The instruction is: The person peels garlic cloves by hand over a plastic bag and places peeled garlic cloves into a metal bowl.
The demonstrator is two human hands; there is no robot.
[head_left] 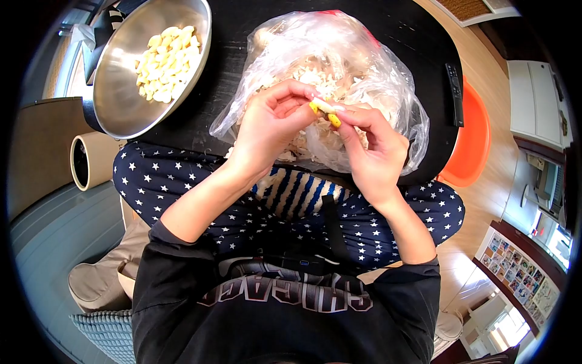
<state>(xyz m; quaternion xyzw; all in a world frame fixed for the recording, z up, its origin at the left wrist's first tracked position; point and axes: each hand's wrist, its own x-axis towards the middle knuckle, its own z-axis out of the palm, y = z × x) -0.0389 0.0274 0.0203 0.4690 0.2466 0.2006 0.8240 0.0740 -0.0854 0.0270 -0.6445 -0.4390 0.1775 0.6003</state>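
My left hand (pixel 270 124) and my right hand (pixel 377 148) meet over a clear plastic bag (pixel 400 91), fingertips pinched together. Between them is a pale garlic clove (pixel 324 106), gripped from both sides. Small yellow pieces cover or sit at the thumb tips; one yellow tip (pixel 334 120) shows dark specks, and I cannot tell exactly what they are. Inside the open bag lie loose garlic skins (pixel 309 76) and what look like whole bulbs. To the left, a steel bowl (pixel 115 91) holds a pile of peeled garlic cloves (pixel 170 64).
Everything stands on a black table (pixel 227 36). A remote control (pixel 453 94) lies at its right edge, with an orange stool or tub (pixel 470 139) beyond. A cream cylindrical container (pixel 100 159) is below the bowl. Star-patterned trouser legs (pixel 163 176) are crossed against the table's near edge.
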